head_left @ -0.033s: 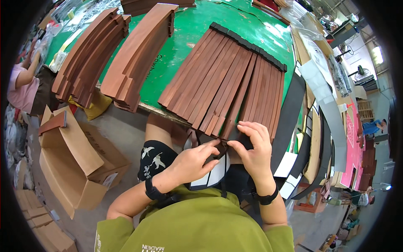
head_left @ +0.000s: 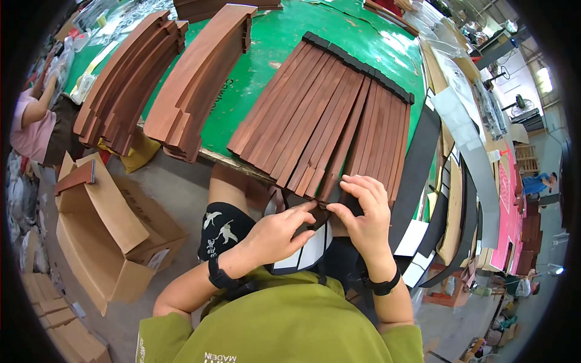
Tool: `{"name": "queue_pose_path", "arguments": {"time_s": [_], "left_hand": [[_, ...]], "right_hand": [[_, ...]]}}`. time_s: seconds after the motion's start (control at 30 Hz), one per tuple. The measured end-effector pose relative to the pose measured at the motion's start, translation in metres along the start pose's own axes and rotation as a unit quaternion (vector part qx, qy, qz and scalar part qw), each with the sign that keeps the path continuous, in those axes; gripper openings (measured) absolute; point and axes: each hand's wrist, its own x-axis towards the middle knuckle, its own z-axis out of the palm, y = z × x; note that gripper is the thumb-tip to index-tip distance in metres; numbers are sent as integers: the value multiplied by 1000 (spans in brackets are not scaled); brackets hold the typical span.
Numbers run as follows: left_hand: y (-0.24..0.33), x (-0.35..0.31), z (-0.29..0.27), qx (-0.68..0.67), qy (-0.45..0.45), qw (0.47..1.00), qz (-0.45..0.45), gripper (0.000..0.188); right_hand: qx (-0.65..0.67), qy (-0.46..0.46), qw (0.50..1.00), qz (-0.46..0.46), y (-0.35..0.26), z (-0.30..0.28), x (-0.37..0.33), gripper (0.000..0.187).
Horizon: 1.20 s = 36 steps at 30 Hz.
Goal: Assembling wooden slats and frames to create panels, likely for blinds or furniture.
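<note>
Reddish-brown wooden slats [head_left: 302, 121] lie side by side in a fan on the green tabletop [head_left: 275, 30], a row of black end pieces [head_left: 357, 65] along their far ends. One wooden slat [head_left: 340, 158] stands slightly apart from its neighbours, its near end reaching the table edge. My left hand [head_left: 275, 236] has its fingers curled at that near end, index fingertip against it. From the other side, my right hand [head_left: 368, 219] closes on the same end, thumb near the left fingertips and fingers bent above. The exact contact points are partly hidden by the fingers.
Stacked curved wooden boards [head_left: 203, 78] and more board stacks [head_left: 130, 81] stand on the table's left. An open cardboard box [head_left: 112, 242] sits on the floor at left. Black and grey strips [head_left: 469, 139] line the right side. Another person [head_left: 36, 118] is at far left.
</note>
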Motion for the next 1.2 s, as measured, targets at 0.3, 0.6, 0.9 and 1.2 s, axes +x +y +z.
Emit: {"name": "queue_pose_path", "arguments": {"time_s": [0.3, 0.6, 0.9, 1.2], "left_hand": [[-1, 4, -6, 1, -13, 1000, -3, 22], [0, 5, -9, -11, -19, 1000, -4, 21], [-1, 4, -8, -14, -23, 1000, -7, 20], [-3, 3, -7, -20, -8, 1000, -2, 20]], "right_hand": [[-54, -14, 998, -13, 6, 7, 0, 43], [-39, -3, 999, -4, 5, 10, 0, 42], [-41, 3, 999, -8, 4, 10, -1, 43], [-49, -22, 998, -10, 4, 14, 1, 41]]}}
